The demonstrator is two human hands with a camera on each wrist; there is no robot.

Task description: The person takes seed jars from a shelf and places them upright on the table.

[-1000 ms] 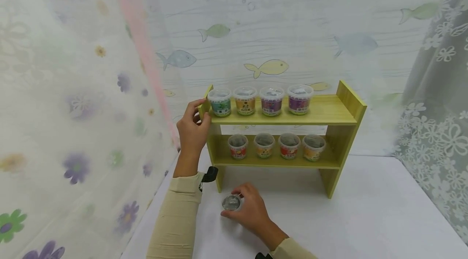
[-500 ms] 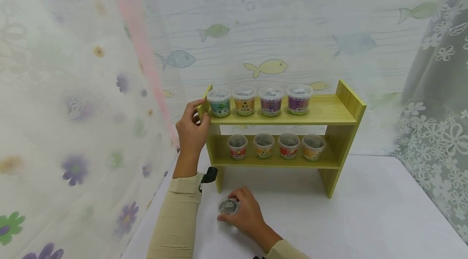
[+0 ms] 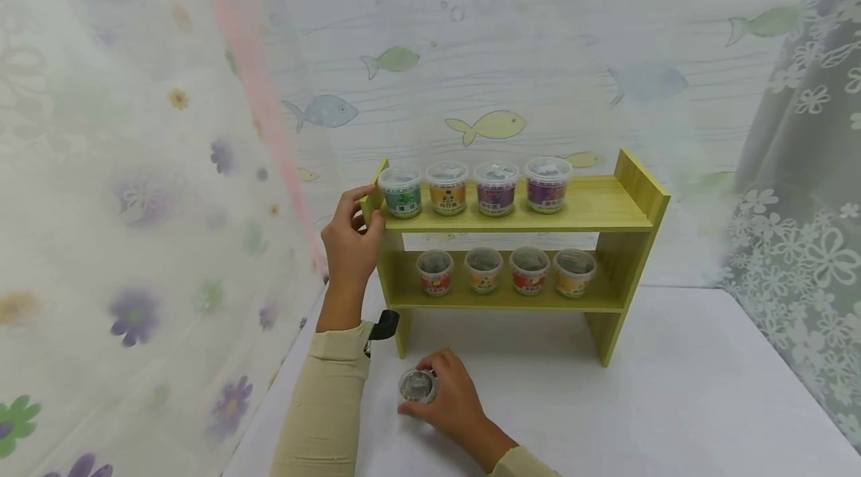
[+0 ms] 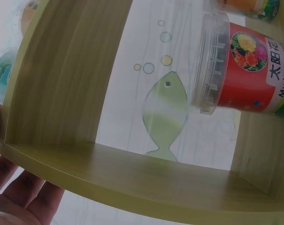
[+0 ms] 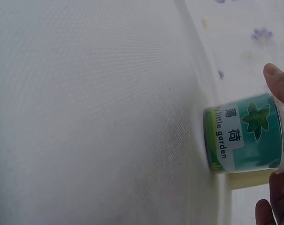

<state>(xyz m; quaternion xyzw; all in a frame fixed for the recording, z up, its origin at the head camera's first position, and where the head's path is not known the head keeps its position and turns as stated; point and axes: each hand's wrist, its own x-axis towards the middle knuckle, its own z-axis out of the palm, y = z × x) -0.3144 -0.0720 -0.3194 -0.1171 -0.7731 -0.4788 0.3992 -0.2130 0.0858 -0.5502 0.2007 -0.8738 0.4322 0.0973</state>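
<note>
My left hand (image 3: 351,244) grips the upper left side panel of a yellow-green wooden shelf (image 3: 565,221), thumb in front. My right hand (image 3: 452,396) holds a small clear-lidded plastic cup (image 3: 417,385) by its rim, in front of the shelf's left leg. The right wrist view shows this cup's teal label (image 5: 247,133) with a green leaf and "little garden". Its base is at the white tablecloth; whether it touches I cannot tell. Closest to my left hand on the top board stands another teal-labelled cup (image 3: 403,198). The left wrist view shows a red-labelled cup (image 4: 254,65) on the lower board.
Beside the teal cup, an orange-labelled cup (image 3: 448,193) and two purple-labelled cups, one at the row's right end (image 3: 546,189), line the top board. Red and orange cups (image 3: 573,275) fill the lower row. Patterned curtains (image 3: 484,51) hang behind and beside the white table (image 3: 699,387).
My right hand has shifted slightly left and toward me with the cup. My left hand keeps its hold on the shelf, and the camera view has drifted a little.
</note>
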